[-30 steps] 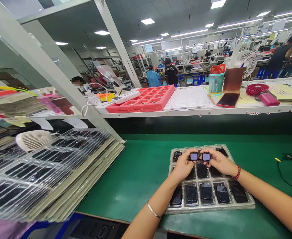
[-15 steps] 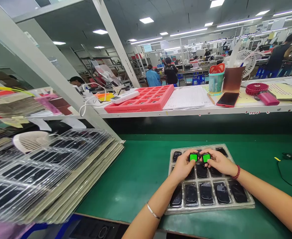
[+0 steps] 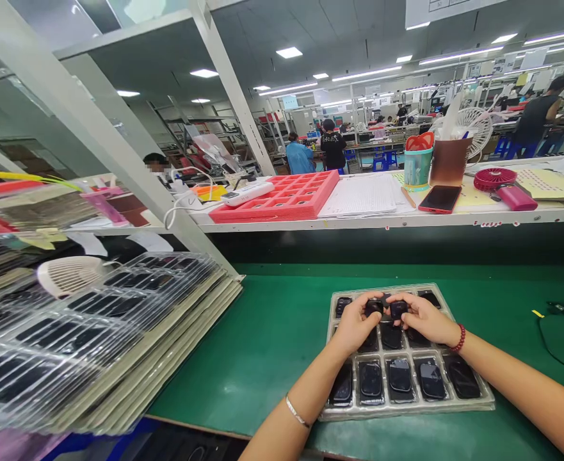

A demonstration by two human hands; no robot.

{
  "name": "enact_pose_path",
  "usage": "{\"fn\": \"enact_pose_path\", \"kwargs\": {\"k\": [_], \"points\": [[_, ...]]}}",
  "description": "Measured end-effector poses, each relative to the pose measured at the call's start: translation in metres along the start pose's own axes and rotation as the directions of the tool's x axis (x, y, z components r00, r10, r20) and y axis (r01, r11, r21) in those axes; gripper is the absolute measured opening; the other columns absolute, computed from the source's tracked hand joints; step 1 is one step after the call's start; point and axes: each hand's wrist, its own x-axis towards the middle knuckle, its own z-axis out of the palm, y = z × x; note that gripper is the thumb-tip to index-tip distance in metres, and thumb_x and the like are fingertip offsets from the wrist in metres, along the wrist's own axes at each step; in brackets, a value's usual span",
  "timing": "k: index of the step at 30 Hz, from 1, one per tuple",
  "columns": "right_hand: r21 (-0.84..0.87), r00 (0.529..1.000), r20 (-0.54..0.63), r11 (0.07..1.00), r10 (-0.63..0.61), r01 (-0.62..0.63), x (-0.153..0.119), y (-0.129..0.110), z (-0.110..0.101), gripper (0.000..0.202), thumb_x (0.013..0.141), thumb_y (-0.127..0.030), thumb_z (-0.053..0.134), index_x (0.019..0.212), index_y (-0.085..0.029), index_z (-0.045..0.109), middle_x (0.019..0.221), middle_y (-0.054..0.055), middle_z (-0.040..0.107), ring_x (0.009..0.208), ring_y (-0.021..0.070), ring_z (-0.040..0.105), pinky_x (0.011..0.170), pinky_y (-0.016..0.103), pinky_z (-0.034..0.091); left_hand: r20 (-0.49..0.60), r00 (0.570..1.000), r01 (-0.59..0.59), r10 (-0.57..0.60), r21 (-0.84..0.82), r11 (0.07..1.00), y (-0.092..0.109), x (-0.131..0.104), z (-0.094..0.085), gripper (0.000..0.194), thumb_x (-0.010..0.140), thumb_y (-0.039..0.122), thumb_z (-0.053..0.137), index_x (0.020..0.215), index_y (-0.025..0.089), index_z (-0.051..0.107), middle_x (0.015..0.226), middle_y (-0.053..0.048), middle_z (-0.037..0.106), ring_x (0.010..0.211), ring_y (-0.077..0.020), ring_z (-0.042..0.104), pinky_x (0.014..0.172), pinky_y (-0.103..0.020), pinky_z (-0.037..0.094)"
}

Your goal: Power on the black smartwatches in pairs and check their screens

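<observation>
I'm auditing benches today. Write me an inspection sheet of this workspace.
Surface: green benchtop bearing a pocketed tray.
Work items: left device and right device, both looking dark; more dark devices in the tray's pockets.
Clutter: stacked trays at left; red tray, papers and phone on the shelf.
Hands: left hand holds the left device, right hand the right one, over the tray.
Cables: black cable at right; white cable near the red tray.
Surroundings: people, ceiling lights.

Head-worn view, facing forward and down; bench [image 3: 262, 339] close below
</observation>
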Motion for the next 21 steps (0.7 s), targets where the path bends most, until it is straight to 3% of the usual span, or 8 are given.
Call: {"fn": "enact_pose_path", "kwargs": {"k": [7,13,21], "points": [[-0.016,1.0,0.012,1.0,-0.005,0.005,0.0,0.001,0.0,0.039,0.079,-0.011,0.045,0.117,-0.02,0.048,0.102,0.007,0.062,0.077,0.0164,0.064,0.056,0.025,0.05,0.021,1.0,0.02,-0.019,-0.054,0.998,0.002,0.001,0.001,0.032,0.074,0.015,0.058,0.106,0.016,0.058,0.104,-0.009,0.064,0.088,-0.0183,0.061,0.074,-0.028,0.048],[-0.013,1.0,0.018,1.0,0.017,-0.017,0.0,-0.003,-0.001,0.031,0.082,-0.02,0.047,0.112,-0.019,0.052,0.095,0.006,0.064,0.071,0.0157,0.064,0.048,0.021,0.048,0.037,0.998,0.062,-0.059,-0.087,0.994,0.007,0.0,0.001,0.026,0.075,0.025,0.062,0.099,0.015,0.06,0.085,-0.005,0.065,0.069,-0.0141,0.06,0.063,-0.026,0.048],[0.051,0.999,0.019,0.998,0.035,-0.036,0.0,-0.004,-0.003,0.028,0.085,-0.036,0.048,0.104,-0.017,0.056,0.088,0.006,0.065,0.063,0.0137,0.063,0.045,0.02,0.046,0.069,0.991,0.128,-0.116,-0.205,0.97,0.013,-0.001,0.002,0.029,0.076,0.039,0.061,0.09,0.013,0.06,0.077,-0.006,0.067,0.072,-0.0175,0.062,0.059,-0.026,0.049]]}}
